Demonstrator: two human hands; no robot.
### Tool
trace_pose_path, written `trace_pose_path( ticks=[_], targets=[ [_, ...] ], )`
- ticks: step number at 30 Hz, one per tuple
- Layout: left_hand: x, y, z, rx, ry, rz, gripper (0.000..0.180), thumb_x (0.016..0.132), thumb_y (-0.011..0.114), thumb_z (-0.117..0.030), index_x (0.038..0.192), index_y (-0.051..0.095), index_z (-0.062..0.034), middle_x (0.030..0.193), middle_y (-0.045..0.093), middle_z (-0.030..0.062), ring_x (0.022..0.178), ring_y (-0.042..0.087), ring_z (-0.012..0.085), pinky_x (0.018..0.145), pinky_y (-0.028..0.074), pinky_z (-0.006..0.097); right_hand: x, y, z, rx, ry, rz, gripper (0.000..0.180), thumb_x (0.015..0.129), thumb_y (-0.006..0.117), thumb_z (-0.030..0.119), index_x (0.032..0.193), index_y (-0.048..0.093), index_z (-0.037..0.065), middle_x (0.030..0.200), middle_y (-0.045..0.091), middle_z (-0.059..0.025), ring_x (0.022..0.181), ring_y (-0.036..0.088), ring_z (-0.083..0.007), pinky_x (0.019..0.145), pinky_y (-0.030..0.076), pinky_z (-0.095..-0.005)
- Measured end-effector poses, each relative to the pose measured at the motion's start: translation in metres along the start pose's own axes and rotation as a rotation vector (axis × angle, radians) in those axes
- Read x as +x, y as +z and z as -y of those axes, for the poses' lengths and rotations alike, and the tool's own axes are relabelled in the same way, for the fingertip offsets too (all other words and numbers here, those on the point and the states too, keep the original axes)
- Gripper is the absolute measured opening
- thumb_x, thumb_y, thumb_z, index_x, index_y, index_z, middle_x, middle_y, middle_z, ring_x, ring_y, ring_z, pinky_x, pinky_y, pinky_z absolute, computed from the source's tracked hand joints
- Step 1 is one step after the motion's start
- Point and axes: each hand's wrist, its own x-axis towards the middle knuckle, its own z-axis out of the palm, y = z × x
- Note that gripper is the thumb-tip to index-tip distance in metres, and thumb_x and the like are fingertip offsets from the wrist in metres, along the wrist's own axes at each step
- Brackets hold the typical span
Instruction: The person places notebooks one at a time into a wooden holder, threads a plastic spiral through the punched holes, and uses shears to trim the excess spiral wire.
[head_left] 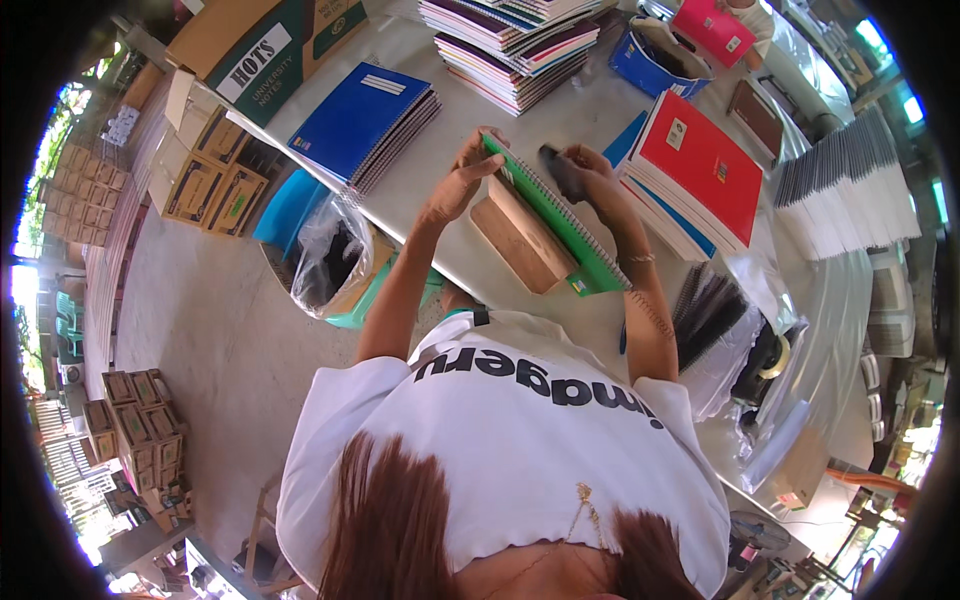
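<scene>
My left hand [467,175] is closed on the upper end of a green spiral notebook [530,190]. The notebook stands on edge at a slant, its wire coil facing right. It leans along a wooden block [515,240] on the table in front of me. My right hand [600,185], just right of the coil, grips a small black hand tool [562,173]; its exact kind is not clear. The tool is near the coil's upper part, and I cannot tell whether they touch.
Left stands a stack of blue spiral notebooks [365,118]; ahead, a tall notebook pile [510,60] and a blue bin [650,70]. Red notebooks [700,165] lie right, near black coils [700,310] and a bound stack [845,190]. A lined bin [335,260] stands beside the table.
</scene>
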Motion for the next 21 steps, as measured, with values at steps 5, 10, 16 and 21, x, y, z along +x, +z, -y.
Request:
trace_pose_path(
  ticks=[5,10,16,21],
  targets=[
    [0.003,0.011,-0.001,-0.015,-0.014,0.014,0.044,0.09,0.06,-0.017,0.13,0.043,-0.0121,0.111,0.047,0.002,0.111,0.041,0.0157,0.102,0.026,0.032,0.013,-0.001,0.001,-0.609,-0.467,0.033,0.016,0.086,0.066,0.015,0.089,0.063,0.0,0.078,0.062,-0.0047,0.068,0.056,-0.0115,0.059,0.043,-0.0299],
    [0.003,0.016,-0.008,0.133,0.004,-0.013,0.055,0.091,0.059,-0.019,0.14,0.037,-0.012,0.113,0.047,0.0033,0.111,0.041,0.0162,0.102,0.027,0.031,0.024,-0.004,0.004,-0.347,-0.522,0.066,0.016,0.085,0.065,0.015,0.089,0.062,0.0,0.078,0.062,-0.0036,0.064,0.056,-0.0141,0.059,0.046,-0.0351],
    [0.006,0.017,-0.011,0.13,0.017,-0.003,0.057,0.093,0.057,-0.019,0.145,0.034,-0.012,0.118,0.048,0.0039,0.115,0.041,0.0151,0.105,0.026,0.032,0.034,-0.015,0.006,-0.669,0.031,-0.114,0.012,0.083,0.057,0.013,0.089,0.059,0.002,0.077,0.061,-0.0063,0.065,0.064,-0.0162,0.051,0.049,-0.0309],
    [0.006,0.018,-0.005,0.106,0.075,-0.032,0.054,0.094,0.058,-0.021,0.143,0.038,-0.01,0.122,0.049,0.0043,0.117,0.043,0.0155,0.104,0.031,0.032,0.024,0.003,0.025,-0.745,-0.348,0.159,0.02,0.078,0.057,0.012,0.096,0.062,0.006,0.078,0.063,-0.0075,0.066,0.067,-0.0184,0.053,0.051,-0.0296]
  ],
)
